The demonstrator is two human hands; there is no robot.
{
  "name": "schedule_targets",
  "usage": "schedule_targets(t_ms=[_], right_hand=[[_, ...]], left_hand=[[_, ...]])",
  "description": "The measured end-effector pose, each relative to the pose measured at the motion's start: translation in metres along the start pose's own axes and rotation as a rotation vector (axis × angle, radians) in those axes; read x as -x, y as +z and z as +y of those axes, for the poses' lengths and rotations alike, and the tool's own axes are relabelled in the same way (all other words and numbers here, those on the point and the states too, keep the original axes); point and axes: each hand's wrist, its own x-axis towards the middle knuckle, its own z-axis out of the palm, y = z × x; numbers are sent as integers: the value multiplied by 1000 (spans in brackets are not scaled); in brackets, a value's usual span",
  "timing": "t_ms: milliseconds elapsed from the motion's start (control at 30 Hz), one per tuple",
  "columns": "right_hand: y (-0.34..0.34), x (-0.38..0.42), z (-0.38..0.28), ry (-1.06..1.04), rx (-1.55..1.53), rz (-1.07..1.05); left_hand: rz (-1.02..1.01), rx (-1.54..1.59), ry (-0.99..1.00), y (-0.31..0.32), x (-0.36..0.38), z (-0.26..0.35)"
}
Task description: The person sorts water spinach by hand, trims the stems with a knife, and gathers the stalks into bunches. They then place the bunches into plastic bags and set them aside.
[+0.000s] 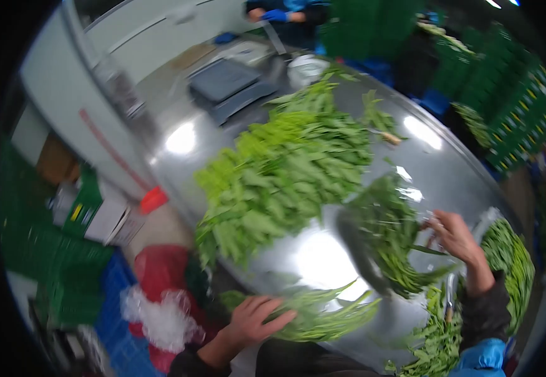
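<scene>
Stainless steel table (323, 257), glare patches on it, fills the middle of the head view; motion blur over most of the frame. 1 large heap of leafy greens (285, 169) runs from the near-left edge up toward a grey scale (226, 81) and a white bowl (306, 68) at the far end. Green crates (505, 100) stacked at the right. Below the table edge at left: a red bag (163, 267) and a blue crate (116, 314). Another person's blue-gloved hand (276, 15) shows at the far side of the table.

Left hand (254, 317), palm down, fingers spread and flat, rests on the stalk end of a loose bunch of stems (323, 311) at the near edge. Grip is open, pressing rather than closed around it. Bunch's long axis runs left to right, leafy tips pointing right, away from this hand.

Right hand (455, 235), wrist bent, dark sleeve behind it, closes on a 2nd bunch (392, 245), held raised and heavily blurred; stems fan down and left from the fingers. Whether the fingers wrap fully I cannot tell. Sorted greens (511, 257) lie just right of this hand.

Near bunch lies between the 2 hands; left hand is nearer, already touching.
</scene>
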Motion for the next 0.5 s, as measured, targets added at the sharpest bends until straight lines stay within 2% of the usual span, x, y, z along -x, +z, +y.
schedule_targets(t_ms=[233,500], right_hand=[[9,2,30,-74,-44,10],[12,26,36,-143,-32,10]], left_hand=[[32,-117,-61,-3,9,36],[15,-161,-54,-4,26,76]])
